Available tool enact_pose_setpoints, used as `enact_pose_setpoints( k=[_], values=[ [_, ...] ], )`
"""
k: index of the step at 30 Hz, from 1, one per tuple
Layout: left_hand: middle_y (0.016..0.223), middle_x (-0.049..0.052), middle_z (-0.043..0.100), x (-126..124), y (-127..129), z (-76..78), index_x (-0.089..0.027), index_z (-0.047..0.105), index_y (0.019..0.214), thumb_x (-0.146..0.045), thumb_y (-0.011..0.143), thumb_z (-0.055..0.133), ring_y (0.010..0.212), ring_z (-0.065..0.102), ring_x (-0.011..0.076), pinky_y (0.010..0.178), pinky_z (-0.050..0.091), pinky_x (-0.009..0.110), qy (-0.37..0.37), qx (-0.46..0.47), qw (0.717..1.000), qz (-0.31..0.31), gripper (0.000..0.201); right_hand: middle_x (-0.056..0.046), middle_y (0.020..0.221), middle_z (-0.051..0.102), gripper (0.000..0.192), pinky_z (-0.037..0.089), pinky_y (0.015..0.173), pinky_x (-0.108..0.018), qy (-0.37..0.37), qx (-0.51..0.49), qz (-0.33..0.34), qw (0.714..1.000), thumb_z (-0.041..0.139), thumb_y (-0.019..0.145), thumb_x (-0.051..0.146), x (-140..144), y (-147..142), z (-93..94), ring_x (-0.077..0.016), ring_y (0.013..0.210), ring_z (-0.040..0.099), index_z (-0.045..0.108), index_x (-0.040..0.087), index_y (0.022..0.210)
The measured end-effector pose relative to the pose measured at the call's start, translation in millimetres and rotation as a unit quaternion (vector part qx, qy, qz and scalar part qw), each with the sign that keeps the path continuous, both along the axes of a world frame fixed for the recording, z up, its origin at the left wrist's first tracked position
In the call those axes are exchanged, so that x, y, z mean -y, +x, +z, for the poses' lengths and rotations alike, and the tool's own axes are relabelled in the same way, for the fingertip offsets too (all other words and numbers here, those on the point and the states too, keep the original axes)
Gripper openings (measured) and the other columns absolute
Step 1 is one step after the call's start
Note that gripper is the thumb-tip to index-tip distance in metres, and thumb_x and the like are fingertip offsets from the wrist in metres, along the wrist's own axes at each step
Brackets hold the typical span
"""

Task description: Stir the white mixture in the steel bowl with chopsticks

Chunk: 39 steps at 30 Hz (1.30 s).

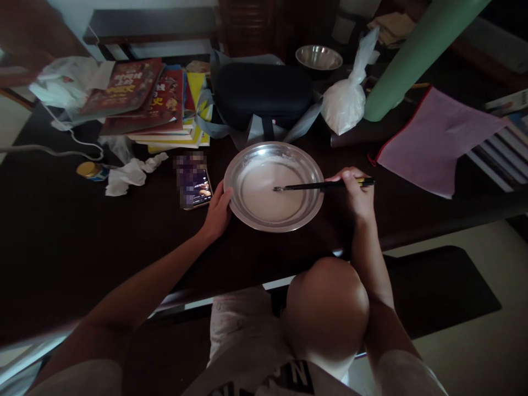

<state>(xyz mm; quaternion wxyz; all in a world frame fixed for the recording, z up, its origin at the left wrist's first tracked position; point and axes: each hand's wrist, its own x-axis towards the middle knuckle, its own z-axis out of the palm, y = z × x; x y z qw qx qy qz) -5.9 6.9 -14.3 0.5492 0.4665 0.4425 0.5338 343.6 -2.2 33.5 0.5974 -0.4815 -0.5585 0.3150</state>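
A wide metal basin (237,212) rests on the dark table and holds a pale, whitish mixture (268,201) that looks smooth. My left hand (219,212) grips the basin's left rim, thumb on top and the other fingers mostly hidden behind it. Over the basin's right rim, my right hand (358,192) is closed around dark chopsticks (322,186) with gold-coloured ends. Their tips reach the mixture near the basin's middle. Whether they are dipped under the surface I cannot tell.
A lit phone (198,184) lies left of the basin, by crumpled tissue (130,177) and a small jar (91,171). Behind are stacked books (144,104), a black case (264,91), a tied bag of white powder (344,104) and another metal bowl (318,56). Pink cloth (437,143) lies right.
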Motion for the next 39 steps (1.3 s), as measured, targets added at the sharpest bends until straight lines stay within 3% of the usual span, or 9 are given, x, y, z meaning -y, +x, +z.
enact_pose_setpoints(
  k=[6, 11, 15, 20, 25, 30, 34, 39],
  values=[
    [0.124, 0.009, 0.078, 0.0, 0.1, 0.3, -0.024, 0.070, 0.126, -0.063, 0.089, 0.076, 0.122, 0.072, 0.0320, 0.108, 0.060, 0.048, -0.001, 0.004, 1.000, 0.002, 0.054, 0.001, 0.075, 0.081, 0.040, 0.063, 0.078, -0.036, -0.009, 0.029, 0.037, 0.999, 0.078, 0.087, 0.066, -0.8, 0.5, -0.2, -0.0208, 0.078, 0.078, 0.079, 0.028, 0.074],
    [0.125, 0.009, 0.077, 0.6, 0.1, 1.3, -0.024, 0.069, 0.128, -0.062, 0.090, 0.074, 0.127, 0.070, 0.0331, 0.109, 0.059, 0.049, -0.003, -0.006, 1.000, 0.000, 0.054, 0.002, 0.069, 0.078, 0.042, 0.062, 0.075, -0.035, -0.005, -0.002, -0.005, 1.000, 0.076, 0.089, 0.066, -0.5, -1.0, 2.2, -0.0189, 0.069, 0.075, 0.079, 0.028, 0.072],
    [0.125, 0.009, 0.077, 1.0, 0.0, 1.7, -0.024, 0.068, 0.128, -0.062, 0.091, 0.072, 0.127, 0.070, 0.0329, 0.111, 0.058, 0.049, -0.001, -0.006, 1.000, -0.006, 0.053, 0.000, 0.076, 0.081, 0.042, 0.062, 0.076, -0.034, -0.009, 0.030, 0.037, 0.999, 0.078, 0.087, 0.068, -0.5, -1.6, 2.9, -0.0195, 0.077, 0.077, 0.081, 0.027, 0.075],
    [0.125, 0.008, 0.077, 0.9, 0.7, 1.6, -0.024, 0.069, 0.125, -0.061, 0.091, 0.073, 0.126, 0.071, 0.0321, 0.110, 0.058, 0.047, 0.001, -0.005, 1.000, -0.003, 0.050, 0.002, 0.069, 0.077, 0.043, 0.062, 0.076, -0.034, -0.004, -0.005, -0.012, 1.000, 0.076, 0.089, 0.066, -0.5, 0.8, 1.7, -0.0181, 0.071, 0.076, 0.077, 0.027, 0.072],
    [0.122, 0.008, 0.077, 1.3, 1.1, 2.4, -0.025, 0.069, 0.127, -0.063, 0.091, 0.073, 0.122, 0.072, 0.0320, 0.108, 0.059, 0.048, 0.004, -0.008, 1.000, -0.001, 0.053, 0.000, 0.072, 0.078, 0.044, 0.064, 0.079, -0.038, -0.017, 0.036, 0.035, 0.999, 0.076, 0.087, 0.070, -0.2, -0.1, 2.8, -0.0216, 0.078, 0.078, 0.077, 0.028, 0.072],
    [0.123, 0.009, 0.077, 1.6, 0.0, 2.2, -0.024, 0.068, 0.129, -0.062, 0.092, 0.072, 0.122, 0.072, 0.0321, 0.108, 0.059, 0.048, -0.002, -0.016, 1.000, -0.003, 0.053, 0.001, 0.069, 0.076, 0.046, 0.064, 0.078, -0.037, -0.012, 0.007, -0.011, 1.000, 0.074, 0.089, 0.069, -0.5, 0.3, 0.7, -0.0199, 0.072, 0.076, 0.074, 0.027, 0.071],
    [0.124, 0.009, 0.077, 1.0, 0.5, 1.5, -0.024, 0.069, 0.127, -0.065, 0.090, 0.073, 0.123, 0.072, 0.0321, 0.109, 0.058, 0.047, 0.003, -0.014, 1.000, 0.003, 0.055, 0.000, 0.075, 0.079, 0.042, 0.063, 0.079, -0.037, -0.013, 0.031, 0.033, 0.999, 0.077, 0.088, 0.067, -0.6, -0.5, 0.3, -0.0210, 0.078, 0.078, 0.078, 0.028, 0.074],
    [0.124, 0.009, 0.078, 1.0, 0.8, 1.9, -0.024, 0.069, 0.125, -0.063, 0.090, 0.075, 0.122, 0.073, 0.0321, 0.109, 0.059, 0.047, -0.001, -0.003, 1.000, -0.001, 0.053, 0.002, 0.069, 0.076, 0.044, 0.063, 0.077, -0.036, 0.000, 0.006, -0.015, 1.000, 0.074, 0.090, 0.067, -1.2, 0.6, -0.3, -0.0188, 0.070, 0.076, 0.076, 0.027, 0.072]
  ],
)
